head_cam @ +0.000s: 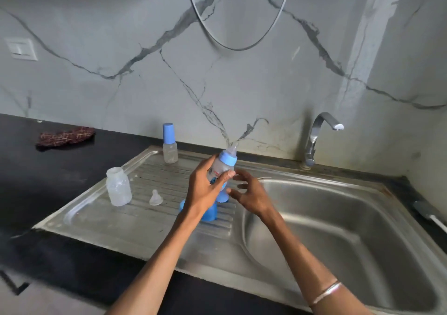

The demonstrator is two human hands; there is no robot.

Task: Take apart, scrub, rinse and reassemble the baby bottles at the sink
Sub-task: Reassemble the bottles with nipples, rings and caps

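My left hand [205,186] grips one of three bottles [221,167] (teat on); right hand [249,193] spread, holding nothing.

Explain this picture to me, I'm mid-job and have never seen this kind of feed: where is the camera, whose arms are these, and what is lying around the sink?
There is no machine here. One wide-angle camera sits on a person's head and looks forward and down, so the two bare arms coming in from the bottom are that person's own. The left hand has its grip round a clear baby bottle with a blue collar and a teat on top, held tilted above the draining board. The right hand is beside it with fingers spread, holding nothing. On the board stand a capped small bottle at the back and an open bottle with no top; a loose clear teat lies between them and the hands. Blue parts sit partly hidden under the left wrist. The basin is to the right, under the tap. A dark cloth lies on the counter.
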